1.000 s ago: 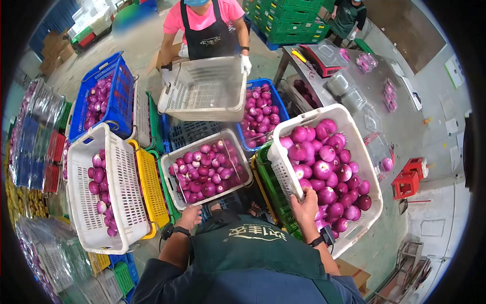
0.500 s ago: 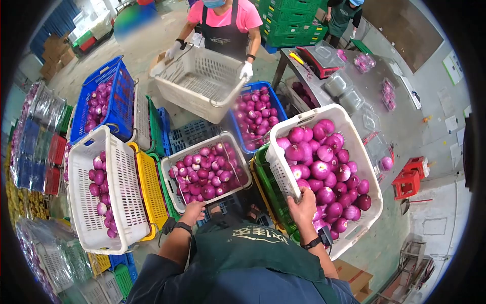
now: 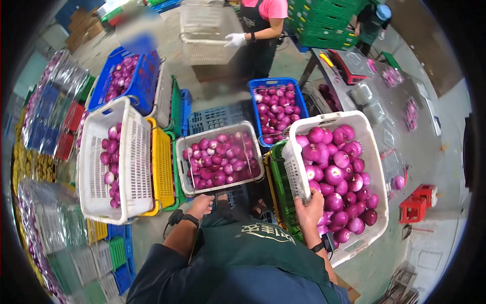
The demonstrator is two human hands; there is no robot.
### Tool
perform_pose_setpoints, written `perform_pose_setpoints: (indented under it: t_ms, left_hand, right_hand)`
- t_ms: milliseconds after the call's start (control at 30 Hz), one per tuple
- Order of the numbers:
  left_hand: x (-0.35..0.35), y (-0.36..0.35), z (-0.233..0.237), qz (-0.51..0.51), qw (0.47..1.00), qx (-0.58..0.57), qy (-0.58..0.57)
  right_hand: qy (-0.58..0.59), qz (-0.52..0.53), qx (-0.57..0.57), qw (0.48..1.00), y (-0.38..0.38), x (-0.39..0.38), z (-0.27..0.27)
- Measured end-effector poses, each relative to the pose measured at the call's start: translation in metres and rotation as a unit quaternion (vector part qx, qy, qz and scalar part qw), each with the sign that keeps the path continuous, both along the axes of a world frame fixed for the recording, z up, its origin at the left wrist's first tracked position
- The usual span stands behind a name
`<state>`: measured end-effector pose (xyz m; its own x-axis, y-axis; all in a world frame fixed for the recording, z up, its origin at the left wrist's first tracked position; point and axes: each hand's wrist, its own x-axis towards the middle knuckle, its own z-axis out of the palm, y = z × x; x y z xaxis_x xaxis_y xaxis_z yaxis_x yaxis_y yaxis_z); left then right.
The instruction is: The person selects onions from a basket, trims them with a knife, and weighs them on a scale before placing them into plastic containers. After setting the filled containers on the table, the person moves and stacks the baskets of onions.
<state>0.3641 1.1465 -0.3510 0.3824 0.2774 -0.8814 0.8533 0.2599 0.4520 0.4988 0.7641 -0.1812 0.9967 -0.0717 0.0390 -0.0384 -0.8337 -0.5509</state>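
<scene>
On the right, my right hand grips the near left rim of a white basket filled with peeled purple onions. My left hand is closed near my apron, just below a lower white basket of onions; whether anything small is inside its fingers is hidden. Between the two hands hangs my green apron. At the left stands another white basket with fewer onions in it.
A co-worker in gloves holds an empty white basket beyond. A blue basket of onions, a blue basket at left, a metal table with clear boxes, green crates and another person are around.
The co-worker has moved away with the empty white basket, uncovering the blue basket of onions. My view has shifted left; my right hand stays on the rim, my left hand stays near the apron.
</scene>
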Motion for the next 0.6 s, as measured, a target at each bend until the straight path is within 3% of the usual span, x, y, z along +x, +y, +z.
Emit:
perform_pose_setpoints:
  t_ms: [267, 600]
  left_hand:
    - [-0.03, 0.005, -0.003, 0.067, 0.997, 0.002, 0.022]
    - [-0.035, 0.088, -0.056, 0.134, 0.99, -0.018, 0.05]
  right_hand:
    - [-0.026, 0.019, -0.02, 0.999, -0.003, 0.002, -0.013]
    - [0.017, -0.039, -0.116, 0.992, 0.017, 0.006, -0.015]
